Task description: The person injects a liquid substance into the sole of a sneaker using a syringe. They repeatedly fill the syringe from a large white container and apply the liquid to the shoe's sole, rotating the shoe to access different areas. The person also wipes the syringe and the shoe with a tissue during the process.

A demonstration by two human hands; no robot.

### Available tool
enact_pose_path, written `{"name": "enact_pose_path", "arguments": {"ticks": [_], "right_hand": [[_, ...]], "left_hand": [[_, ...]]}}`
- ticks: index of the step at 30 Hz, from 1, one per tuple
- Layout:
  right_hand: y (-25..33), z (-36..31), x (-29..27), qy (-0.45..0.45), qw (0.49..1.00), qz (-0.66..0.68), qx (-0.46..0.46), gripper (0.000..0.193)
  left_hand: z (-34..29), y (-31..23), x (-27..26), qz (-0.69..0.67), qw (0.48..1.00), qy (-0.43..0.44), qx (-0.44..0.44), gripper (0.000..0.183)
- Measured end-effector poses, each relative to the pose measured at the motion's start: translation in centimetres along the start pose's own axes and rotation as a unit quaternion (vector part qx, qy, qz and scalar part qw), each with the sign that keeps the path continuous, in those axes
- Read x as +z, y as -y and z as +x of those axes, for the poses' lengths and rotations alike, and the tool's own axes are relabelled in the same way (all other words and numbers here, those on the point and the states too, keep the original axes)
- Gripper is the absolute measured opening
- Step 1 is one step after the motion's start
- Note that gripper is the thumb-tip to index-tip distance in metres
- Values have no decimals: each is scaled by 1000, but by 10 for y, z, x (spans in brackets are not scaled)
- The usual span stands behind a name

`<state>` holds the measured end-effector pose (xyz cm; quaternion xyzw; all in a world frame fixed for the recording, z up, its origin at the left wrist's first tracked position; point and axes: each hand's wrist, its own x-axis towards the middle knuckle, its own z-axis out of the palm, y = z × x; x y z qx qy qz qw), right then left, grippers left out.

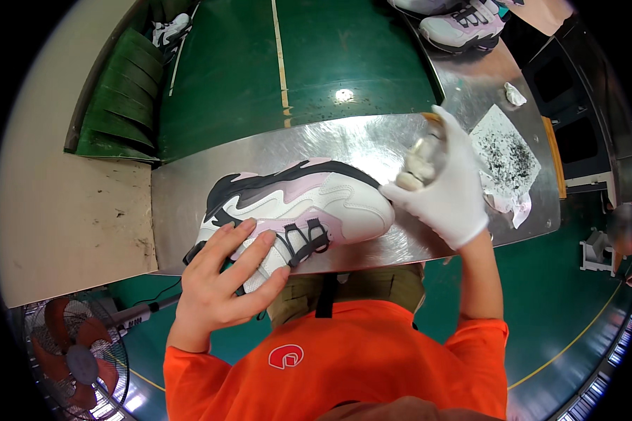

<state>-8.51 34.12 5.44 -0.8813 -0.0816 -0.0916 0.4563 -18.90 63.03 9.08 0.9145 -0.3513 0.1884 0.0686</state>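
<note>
A sneaker [309, 203] in white, pale lilac and black lies on its side along the metal table, toe to the right and black sole facing away from me. Bare, my left hand [228, 288] presses its fingers on the shoe's tongue and collar, steadying it. My right hand [446, 186] wears a white glove and is curled just beyond the toe, its thumb tip close to the toe edge. Within the curl is a blurred off-white lump with a brownish part [432, 118] at its far end. Motion blur hides what it is.
Speckled white paper [505, 151] and a crumpled white scrap [515, 94] lie on the metal surface at right. More sneakers [463, 28] stand at the back right. A green conveyor belt [225, 77] runs beyond the table [182, 189]. A fan [77, 358] stands at lower left.
</note>
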Motion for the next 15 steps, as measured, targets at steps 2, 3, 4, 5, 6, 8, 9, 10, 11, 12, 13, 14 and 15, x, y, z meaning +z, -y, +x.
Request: {"name": "enact_pose_path", "arguments": {"ticks": [2,3,4,5,6,8,9,10,11,12,13,14,15], "right_hand": [[2,-13,-21,11,999,31,33,98],[-4,-21,-31,10,999,22,26,97],[-10,-29,-41,10,1000,12,19,97],[-20,-40,-56,-1,1000,-24,-9,97],[-29,-50,-66,-12,998,-59,-36,96],[-43,-63,-67,-1,990,21,137,94],[-48,-69,-69,3,973,60,223,93],[-48,-77,-74,19,974,79,211,94],[-50,-83,-78,43,975,101,195,95],[-50,-91,-85,60,974,119,183,95],[-63,-101,-86,57,965,213,140,95],[-68,-103,-85,105,918,357,136,93],[-69,-104,-86,103,918,357,137,93]], "left_hand": [[0,-1,-1,-1,1000,-1,-3,28],[0,-2,-1,-2,1000,-1,-7,28],[0,-3,-1,0,1000,-1,-8,28],[0,-3,-1,0,1000,-2,-7,29],[0,-3,0,1,1000,-1,-5,29],[1,-3,1,0,1000,-1,-7,31],[1,-3,3,-1,1000,-1,-7,31],[1,-2,4,-8,1000,-1,-1,30],[-1,-2,3,-9,1000,1,-2,28],[-2,-1,3,-17,1000,1,3,27],[-2,-1,3,-20,1000,3,3,28],[-2,-1,3,-19,1000,5,5,28],[-1,0,3,-18,1000,8,7,29]]}}
